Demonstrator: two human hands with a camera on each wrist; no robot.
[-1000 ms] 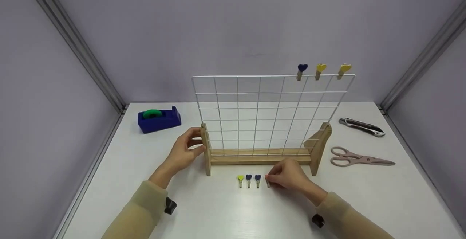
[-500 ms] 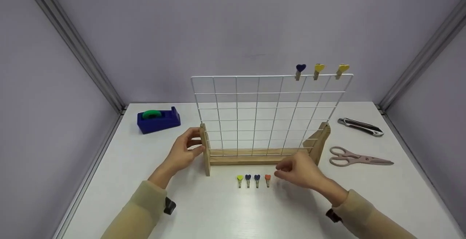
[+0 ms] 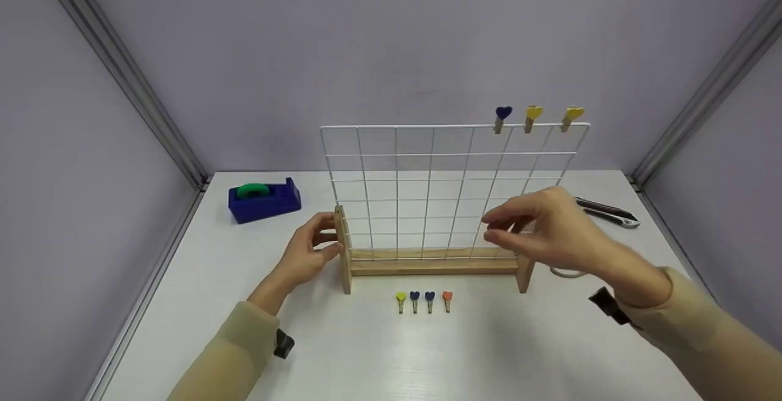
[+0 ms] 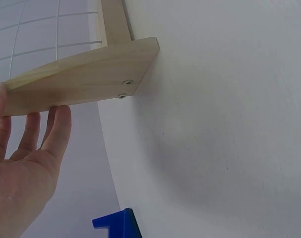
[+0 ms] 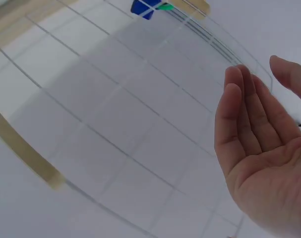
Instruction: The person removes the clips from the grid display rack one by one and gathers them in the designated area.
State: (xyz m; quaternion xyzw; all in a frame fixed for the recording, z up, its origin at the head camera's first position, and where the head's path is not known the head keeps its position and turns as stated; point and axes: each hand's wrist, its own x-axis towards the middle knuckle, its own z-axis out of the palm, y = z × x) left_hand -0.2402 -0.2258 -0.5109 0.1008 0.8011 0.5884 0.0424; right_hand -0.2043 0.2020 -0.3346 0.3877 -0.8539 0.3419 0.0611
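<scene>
A white wire grid [image 3: 397, 200] rises from a wooden stand [image 3: 427, 268] on the table. My left hand [image 3: 305, 254] holds the stand's left side piece [image 3: 343, 248]; the left wrist view has its thumb and fingers [image 4: 61, 129] on opposite edges of that board. In the air before the grid's right part is my right hand [image 3: 556, 230], its fingers relaxed and holding nothing. Several small heart clothespins lie in a row before the stand: yellow [image 3: 401, 302], two dark blue [image 3: 415, 302] and orange-red [image 3: 447, 301]. On the grid's top wire sit a dark blue clothespin [image 3: 501, 118] and two yellow clothespins [image 3: 531, 118].
A blue tape dispenser [image 3: 266, 201] with a green roll stands at the back left. On the right lies a utility knife [image 3: 611, 211], partly behind my right hand. Of the scissors only a bit of handle loop [image 3: 567, 274] shows beneath that hand.
My right hand has let go of the orange-red clothespin, leaving it at the row's right end, and has risen to the right. The left hand keeps its place on the stand.
</scene>
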